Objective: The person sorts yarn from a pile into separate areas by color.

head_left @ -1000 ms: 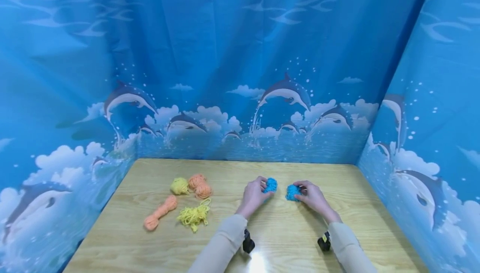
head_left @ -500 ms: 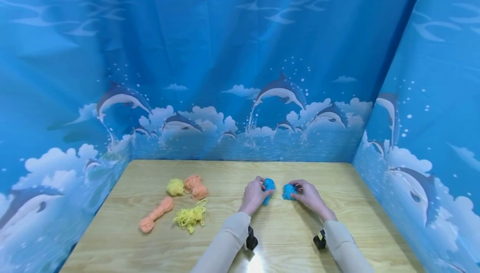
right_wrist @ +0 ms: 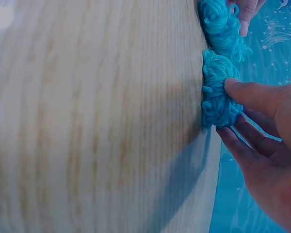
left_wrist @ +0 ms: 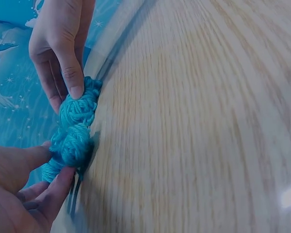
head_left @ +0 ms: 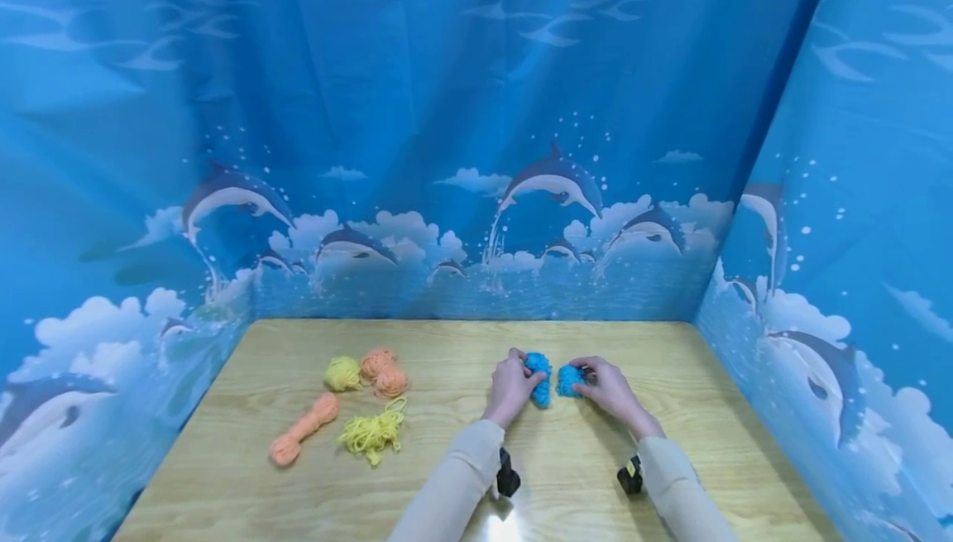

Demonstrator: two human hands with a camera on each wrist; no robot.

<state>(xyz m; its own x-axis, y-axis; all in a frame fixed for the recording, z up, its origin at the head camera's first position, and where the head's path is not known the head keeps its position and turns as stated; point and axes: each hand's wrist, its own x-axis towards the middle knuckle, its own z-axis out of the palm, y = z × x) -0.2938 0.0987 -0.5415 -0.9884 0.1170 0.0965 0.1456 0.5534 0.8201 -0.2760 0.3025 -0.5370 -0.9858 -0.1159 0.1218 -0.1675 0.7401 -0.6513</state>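
Observation:
Two bundles of blue yarn lie side by side on the wooden table (head_left: 596, 476), a narrow gap between them in the head view. My left hand (head_left: 511, 386) pinches the left blue yarn bundle (head_left: 540, 383) between thumb and fingers; it looks elongated. The rounder right blue yarn bundle (head_left: 569, 381) is gripped by my right hand (head_left: 609, 389), with the thumb (right_wrist: 252, 94) on its near side and the fingers beneath or behind it. From the left wrist camera, the right bundle (left_wrist: 80, 109) shows just past the left one (left_wrist: 70, 148).
On the table's left part sit a yellow yarn ball (head_left: 343, 374), a peach yarn bundle (head_left: 385, 373), a long peach skein (head_left: 304, 429) and a loose yellow yarn tangle (head_left: 374, 431). A dolphin-print curtain (head_left: 447, 153) rises behind the table and along its sides.
The two hands have come closer together, narrowing the gap between the blue bundles. The left bundle has turned so its long side runs toward me. The head view has shifted slightly.

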